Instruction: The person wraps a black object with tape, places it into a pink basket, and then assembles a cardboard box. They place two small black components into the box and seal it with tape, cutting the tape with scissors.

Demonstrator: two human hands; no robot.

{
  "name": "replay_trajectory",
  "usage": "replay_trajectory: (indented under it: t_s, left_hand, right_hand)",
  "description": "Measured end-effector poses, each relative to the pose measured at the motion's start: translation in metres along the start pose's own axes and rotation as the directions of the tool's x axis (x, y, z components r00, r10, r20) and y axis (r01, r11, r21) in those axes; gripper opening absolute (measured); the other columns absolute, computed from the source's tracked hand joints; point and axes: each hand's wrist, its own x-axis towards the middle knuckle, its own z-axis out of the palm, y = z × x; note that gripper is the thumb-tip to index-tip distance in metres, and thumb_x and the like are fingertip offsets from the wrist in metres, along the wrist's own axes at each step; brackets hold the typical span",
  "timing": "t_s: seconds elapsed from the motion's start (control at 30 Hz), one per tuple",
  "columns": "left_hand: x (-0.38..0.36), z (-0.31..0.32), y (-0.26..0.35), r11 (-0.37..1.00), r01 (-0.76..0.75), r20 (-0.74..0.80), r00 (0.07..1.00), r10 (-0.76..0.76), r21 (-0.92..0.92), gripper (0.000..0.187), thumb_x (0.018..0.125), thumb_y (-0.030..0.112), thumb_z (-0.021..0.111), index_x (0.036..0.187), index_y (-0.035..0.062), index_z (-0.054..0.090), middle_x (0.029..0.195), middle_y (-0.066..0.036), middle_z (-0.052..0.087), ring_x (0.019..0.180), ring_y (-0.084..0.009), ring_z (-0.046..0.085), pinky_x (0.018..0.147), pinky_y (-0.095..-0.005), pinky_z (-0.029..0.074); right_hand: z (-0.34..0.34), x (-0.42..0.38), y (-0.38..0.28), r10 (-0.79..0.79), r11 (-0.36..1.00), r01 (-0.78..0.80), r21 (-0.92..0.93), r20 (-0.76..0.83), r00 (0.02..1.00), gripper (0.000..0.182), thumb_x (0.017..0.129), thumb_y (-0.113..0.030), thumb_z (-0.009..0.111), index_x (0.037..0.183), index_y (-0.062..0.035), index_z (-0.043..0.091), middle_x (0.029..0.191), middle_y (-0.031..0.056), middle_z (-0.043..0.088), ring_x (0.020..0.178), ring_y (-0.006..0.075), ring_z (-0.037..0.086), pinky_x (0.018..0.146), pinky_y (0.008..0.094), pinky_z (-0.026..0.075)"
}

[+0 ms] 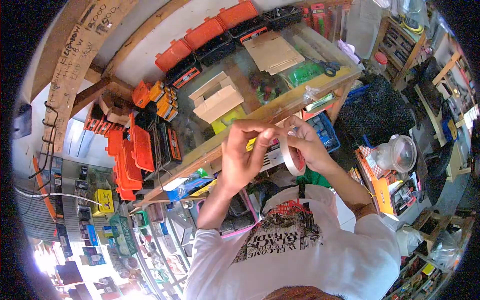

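A narrow roll of pale tape (pixel 287 156) with a reddish inside hangs upright in front of my chest. The fingers of my right hand (pixel 311 150) are closed around its upper edge. Just beside it, my left hand (pixel 246 152) has thumb and forefinger pinched together at the top of the roll, seemingly on the tape's end; that end is too small to make out. Beyond my hands, an open cardboard box (pixel 217 100) stands on the glass-topped counter (pixel 200 137).
Flattened cardboard (pixel 272 52) and scissors (pixel 330 68) lie on the counter. Orange-lidded toolboxes (pixel 205 34) line its back, with more orange cases (pixel 131 155) at left. A clear plastic tub (pixel 403 153) is at right. Crowded shelves (pixel 125 240) stand at lower left.
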Motion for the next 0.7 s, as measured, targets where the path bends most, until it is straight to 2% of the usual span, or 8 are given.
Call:
replay_trajectory:
  t_s: [0.1,0.17,0.3,0.43,0.47,0.5,0.6,0.7]
  left_hand:
    - [-0.006,0.011,-0.005,0.987,-0.094,-0.144,0.987,0.076,-0.128,0.007,0.104,0.000,0.053,0.108,-0.0041,0.049,0.099,-0.022,0.072,0.084,-0.0245,0.075,0.071,-0.0327,0.062]
    - [-0.003,0.012,-0.006,0.983,-0.124,-0.097,0.989,0.111,-0.134,0.011,0.103,0.000,0.054,0.110,-0.0036,0.046,0.096,-0.021,0.072,0.085,-0.0250,0.075,0.071,-0.0334,0.062]
    - [-0.005,0.005,-0.006,0.994,-0.071,0.101,0.992,0.079,-0.081,0.036,0.098,0.005,0.066,0.120,0.0028,0.038,0.122,-0.025,0.064,0.113,-0.0335,0.066,0.092,-0.0456,0.055]
    - [0.008,0.015,-0.009,0.970,-0.142,0.210,0.960,0.183,-0.196,0.071,0.078,0.012,0.088,0.125,0.0093,0.035,0.148,-0.028,0.043,0.133,-0.0395,0.053,0.105,-0.0503,0.049]
    - [0.010,0.016,-0.009,0.954,-0.164,0.222,0.949,0.222,-0.251,0.080,0.072,0.014,0.094,0.126,0.0110,0.034,0.154,-0.028,0.037,0.137,-0.0409,0.049,0.108,-0.0512,0.047]
    - [0.015,0.010,0.000,0.978,-0.192,0.303,0.930,0.206,-0.075,0.084,0.067,0.013,0.096,0.126,0.0129,0.035,0.155,-0.029,0.035,0.137,-0.0429,0.049,0.110,-0.0525,0.047]
    - [0.012,0.010,-0.009,0.997,-0.064,0.395,0.916,0.073,-0.035,0.101,0.063,0.008,0.098,0.130,0.0187,0.022,0.155,-0.031,0.032,0.140,-0.0442,0.045,0.109,-0.0541,0.048]
    - [0.009,0.012,-0.020,0.983,-0.143,0.312,0.934,0.172,-0.112,0.089,0.069,0.012,0.094,0.127,0.0121,0.026,0.151,-0.035,0.035,0.135,-0.0445,0.050,0.102,-0.0499,0.054]
  right_hand:
    - [0.001,-0.004,-0.005,0.009,1.000,-0.009,-0.025,0.002,1.000,0.023,0.097,-0.011,0.066,0.115,-0.0079,0.052,0.084,0.0029,0.068,0.064,0.0059,0.061,0.052,0.0191,0.046]
    - [-0.002,-0.005,-0.003,0.014,0.999,-0.013,-0.041,0.006,1.000,0.023,0.097,-0.012,0.066,0.116,-0.0072,0.052,0.085,0.0023,0.068,0.067,0.0058,0.062,0.055,0.0196,0.048]
    - [-0.013,0.000,0.014,-0.002,1.000,0.002,-0.010,0.009,1.000,0.026,0.098,-0.013,0.063,0.121,-0.0060,0.054,0.094,0.0039,0.069,0.079,0.0087,0.066,0.067,0.0231,0.053]
    - [-0.009,-0.001,0.009,0.014,0.989,-0.007,0.146,-0.052,0.999,0.029,0.097,-0.010,0.059,0.125,-0.0050,0.055,0.114,0.0075,0.068,0.097,0.0136,0.069,0.085,0.0273,0.055]
    - [-0.009,-0.001,0.008,0.026,0.987,-0.017,0.158,-0.054,0.998,0.029,0.097,-0.010,0.059,0.125,-0.0048,0.055,0.114,0.0074,0.068,0.097,0.0135,0.069,0.085,0.0269,0.056]
    - [-0.009,0.000,0.007,0.038,0.985,-0.028,0.169,-0.056,0.998,0.029,0.097,-0.009,0.059,0.125,-0.0046,0.055,0.114,0.0073,0.068,0.096,0.0135,0.069,0.084,0.0266,0.056]
    - [-0.006,0.001,0.009,0.050,0.983,-0.037,0.182,-0.071,0.996,0.028,0.099,-0.010,0.059,0.126,-0.0052,0.054,0.111,0.0062,0.068,0.094,0.0131,0.069,0.081,0.0249,0.056]
    - [-0.014,0.001,0.022,0.043,0.999,-0.042,0.010,-0.060,0.997,0.029,0.100,-0.015,0.060,0.128,-0.0069,0.054,0.106,0.0052,0.067,0.091,0.0113,0.068,0.075,0.0227,0.054]
